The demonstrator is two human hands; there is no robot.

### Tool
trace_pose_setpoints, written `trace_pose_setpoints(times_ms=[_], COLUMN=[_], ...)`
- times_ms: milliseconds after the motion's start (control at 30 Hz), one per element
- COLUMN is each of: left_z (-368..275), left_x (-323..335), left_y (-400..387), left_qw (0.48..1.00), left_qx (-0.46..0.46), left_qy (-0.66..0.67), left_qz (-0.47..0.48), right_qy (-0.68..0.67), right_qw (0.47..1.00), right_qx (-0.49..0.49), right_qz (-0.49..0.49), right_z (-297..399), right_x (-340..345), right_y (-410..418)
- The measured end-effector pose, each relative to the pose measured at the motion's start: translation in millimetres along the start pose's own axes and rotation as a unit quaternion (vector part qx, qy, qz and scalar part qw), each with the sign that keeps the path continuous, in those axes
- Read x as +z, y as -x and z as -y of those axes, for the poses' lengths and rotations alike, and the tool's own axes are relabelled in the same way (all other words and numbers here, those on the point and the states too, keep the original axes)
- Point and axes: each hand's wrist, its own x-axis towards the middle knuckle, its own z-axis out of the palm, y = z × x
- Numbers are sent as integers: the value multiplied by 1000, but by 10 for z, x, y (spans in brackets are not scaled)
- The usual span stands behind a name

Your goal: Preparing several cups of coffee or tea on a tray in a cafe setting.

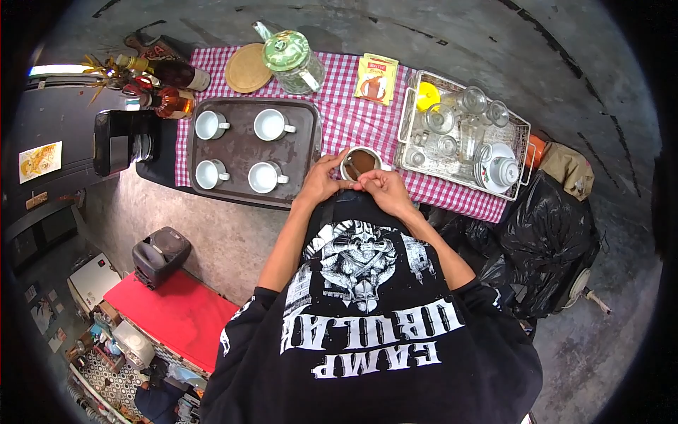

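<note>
A white cup (378, 153) with brown contents stands on the red-and-white checked tablecloth (344, 127), close to my body. Around its left side and near rim curl the fingers of my left hand (321, 182), steadying it. My right hand (388, 192) pinches the handle of a small metal spoon (354, 168), whose lower end dips into the brown contents. Whether those are liquid or powder is hard to tell. Left of the cup lies a brown serving tray (241, 153) carrying several white cups (271, 125), set apart from one another.
Behind the tray stand a green enamel teapot (293, 63), a round wooden board (247, 68) and bottles (177, 74). A yellow drink-mix packet (376, 79) lies beyond the cup. On the right, a wire basket (405, 119) holds glasses and crockery. Black plastic bags (551, 222) sit beside the table.
</note>
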Motion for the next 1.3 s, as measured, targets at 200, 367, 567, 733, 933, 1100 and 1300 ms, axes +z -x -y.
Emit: trace_pose_setpoints(times_ms=[200, 367, 567, 733, 933, 1100, 1300], left_z=[-36, -44, 8, -11, -42, -61, -81], left_x=[-18, -23, -15, -12, -34, -39, -45], left_y=[-1, 4, -8, -7, 0, -2, -2], left_qw=[1000, 1000, 1000, 1000, 999, 1000, 1000], left_qx=[-19, -18, -3, -2, -22, -21, -20], left_qy=[0, -3, 7, 10, 14, 14, -3], left_qz=[14, 12, 12, 11, 20, 18, 16], right_qy=[75, -41, -110, -148, -163, -174, -188], right_qw=[997, 999, 992, 984, 981, 978, 976], right_qx=[25, -4, 0, 41, 36, 41, 29], right_qz=[4, -27, -60, -90, -99, -104, -104], right_z=[106, 47, 88, 100, 94, 124, 65], right_x=[-92, -92, -82, -105, -114, -97, -103], right_y=[123, 74, 54, 51, 38, 16, -56])
